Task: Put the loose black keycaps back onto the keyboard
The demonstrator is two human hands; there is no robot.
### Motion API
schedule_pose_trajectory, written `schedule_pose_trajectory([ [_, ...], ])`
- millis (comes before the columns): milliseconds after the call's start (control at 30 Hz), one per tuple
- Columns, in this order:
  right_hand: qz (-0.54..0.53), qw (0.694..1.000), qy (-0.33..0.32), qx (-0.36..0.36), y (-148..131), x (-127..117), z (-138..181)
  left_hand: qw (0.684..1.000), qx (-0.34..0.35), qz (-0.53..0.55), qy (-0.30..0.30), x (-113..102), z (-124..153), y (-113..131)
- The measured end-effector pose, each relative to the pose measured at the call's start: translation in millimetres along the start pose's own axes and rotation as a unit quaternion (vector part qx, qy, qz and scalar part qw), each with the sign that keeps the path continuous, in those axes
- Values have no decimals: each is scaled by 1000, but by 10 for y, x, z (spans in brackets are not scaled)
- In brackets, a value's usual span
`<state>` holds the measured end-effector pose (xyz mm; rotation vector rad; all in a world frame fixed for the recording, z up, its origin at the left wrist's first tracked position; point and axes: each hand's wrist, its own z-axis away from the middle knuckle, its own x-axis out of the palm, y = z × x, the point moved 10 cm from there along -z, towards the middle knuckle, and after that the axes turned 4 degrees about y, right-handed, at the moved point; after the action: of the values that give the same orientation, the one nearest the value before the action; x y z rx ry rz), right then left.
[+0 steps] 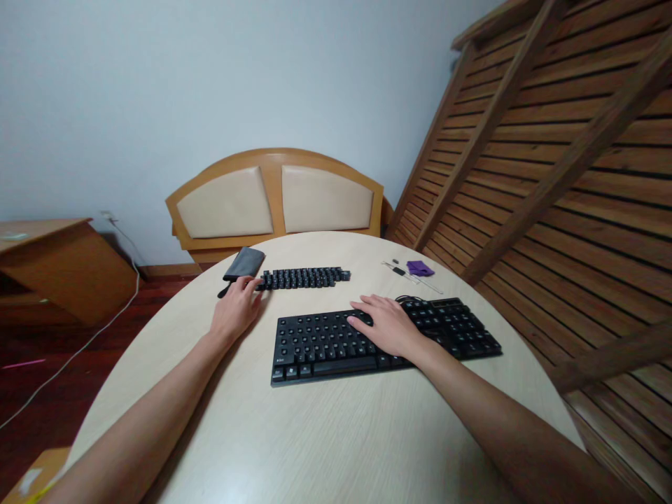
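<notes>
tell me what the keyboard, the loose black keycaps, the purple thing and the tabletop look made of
Keyboard: likely hard black plastic, judging by its crisp moulded edges.
Keycaps: probably black plastic too; small, uniform blocks, finish too small to judge.
Purple cloth: apparently soft fabric, given its uneven, folded outline.
Tabletop: pale wood grain with a soft sheen; wood or laminate.

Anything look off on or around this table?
Yes. The keyboard looks partly stripped: small, spaced-out stubs show where full keys would normally sit, and loose keycaps lie in rows beyond it. A thin pink object also lies on the floor at left.
</notes>
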<state>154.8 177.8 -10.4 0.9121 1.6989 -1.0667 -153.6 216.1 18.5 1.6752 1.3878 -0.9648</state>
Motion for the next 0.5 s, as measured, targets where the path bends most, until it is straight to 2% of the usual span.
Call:
schedule_pose_trajectory([
  [133,3,1000,5,-3,-11,-4,12,999,-39,-4,8,130,-13,-256],
  [333,4,1000,8,-7,-4,-15,35,999,-50,0,-5,213,-82,-278],
  [500,6,1000,13,-15,-6,-36,47,998,-58,7,-6,201,-73,-317],
])
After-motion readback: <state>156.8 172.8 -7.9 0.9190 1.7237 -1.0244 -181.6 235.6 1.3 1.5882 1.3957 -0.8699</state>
